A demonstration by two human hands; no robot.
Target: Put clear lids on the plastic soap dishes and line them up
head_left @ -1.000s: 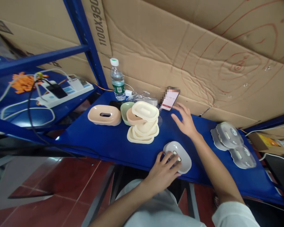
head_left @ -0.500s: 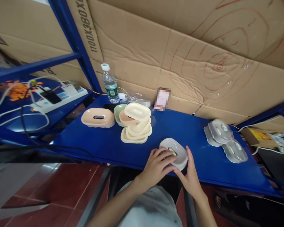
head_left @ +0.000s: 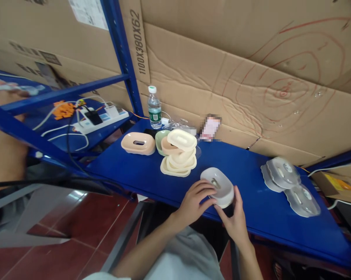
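Note:
A pale grey oval plastic dish with a slot in its floor is at the table's near edge, tilted slightly. My left hand is closed on its near left rim, fingers reaching inside. Around its right side curves my right hand, thumb at the near edge and fingers along the outer wall. Left of the hands lie stacked cream oval trays, a green dish and a peach slotted dish. What lies beneath the grey dish is hidden.
Clear scalloped containers sit at the right of the blue table. A water bottle and a blurred phone stand at the back. At left are a power strip, cables, orange pieces and another person's arm.
The view has shifted left, so the table's things appear further right. Another person's arm has come into view at left. Both my hands remain on the grey dish, with the left fingers slightly drawn back.

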